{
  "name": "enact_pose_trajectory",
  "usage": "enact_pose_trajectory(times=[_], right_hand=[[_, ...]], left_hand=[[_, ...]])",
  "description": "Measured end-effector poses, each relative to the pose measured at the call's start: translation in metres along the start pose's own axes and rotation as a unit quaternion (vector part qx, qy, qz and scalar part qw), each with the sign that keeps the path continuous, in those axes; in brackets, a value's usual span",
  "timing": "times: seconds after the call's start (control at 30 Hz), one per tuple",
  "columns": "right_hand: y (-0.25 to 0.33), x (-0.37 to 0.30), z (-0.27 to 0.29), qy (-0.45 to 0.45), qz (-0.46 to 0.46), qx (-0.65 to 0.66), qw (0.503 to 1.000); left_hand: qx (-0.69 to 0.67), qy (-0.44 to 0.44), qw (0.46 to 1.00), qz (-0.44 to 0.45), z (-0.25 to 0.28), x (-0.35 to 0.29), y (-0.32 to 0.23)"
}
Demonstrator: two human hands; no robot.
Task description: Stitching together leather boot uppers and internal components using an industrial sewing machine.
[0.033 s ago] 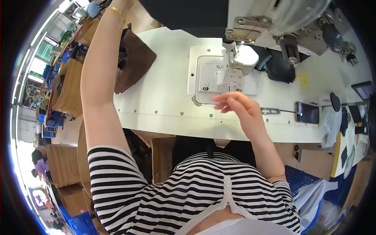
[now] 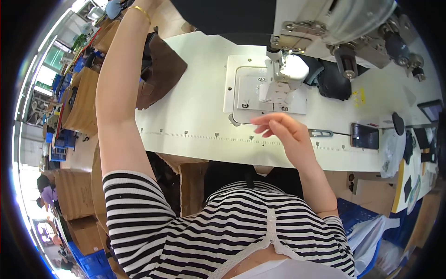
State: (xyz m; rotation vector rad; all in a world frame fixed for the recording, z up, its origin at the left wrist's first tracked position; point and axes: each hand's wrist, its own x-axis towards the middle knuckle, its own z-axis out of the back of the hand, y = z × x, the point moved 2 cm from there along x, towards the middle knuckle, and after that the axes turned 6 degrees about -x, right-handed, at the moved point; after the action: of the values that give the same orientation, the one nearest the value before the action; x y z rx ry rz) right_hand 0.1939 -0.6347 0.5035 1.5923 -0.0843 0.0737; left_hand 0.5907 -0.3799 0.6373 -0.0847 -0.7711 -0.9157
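My right hand (image 2: 284,132) hovers over the front of the white table, just before the sewing machine's metal plate (image 2: 247,103). Its fingers are loosely bent and apart, with nothing in them. Above the plate sits the lit head of the sewing machine (image 2: 278,88). My left arm reaches far forward on the left, a gold bracelet (image 2: 141,14) round its wrist. Only the base of my left hand (image 2: 151,3) shows at the top edge; its fingers are out of sight. Beside that forearm lie dark brown leather-like pieces (image 2: 165,69).
A grey thread snipper-like tool (image 2: 320,133) and a phone (image 2: 364,135) lie right of my right hand. Black pieces (image 2: 334,81) rest behind the machine head. A printed ruler scale (image 2: 200,134) runs along the table's front. Cardboard boxes (image 2: 74,193) stand at left.
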Motion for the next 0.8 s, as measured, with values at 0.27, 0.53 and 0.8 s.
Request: enact_pose_trajectory(times=[0.27,0.53,0.8], right_hand=[[-0.030,-0.013,0.002,0.058,-0.052,-0.021,0.997],[-0.035,0.007,-0.029,0.111,-0.050,-0.010,0.992],[-0.030,0.014,-0.058,0.100,-0.020,-0.078,0.992]], left_hand=[[0.106,-0.253,0.902,0.332,-0.027,-0.121,0.002],[0.031,0.004,0.928,0.371,-0.049,-0.135,-0.041],[-0.593,-0.205,0.615,0.477,-0.043,-0.140,-0.031]])
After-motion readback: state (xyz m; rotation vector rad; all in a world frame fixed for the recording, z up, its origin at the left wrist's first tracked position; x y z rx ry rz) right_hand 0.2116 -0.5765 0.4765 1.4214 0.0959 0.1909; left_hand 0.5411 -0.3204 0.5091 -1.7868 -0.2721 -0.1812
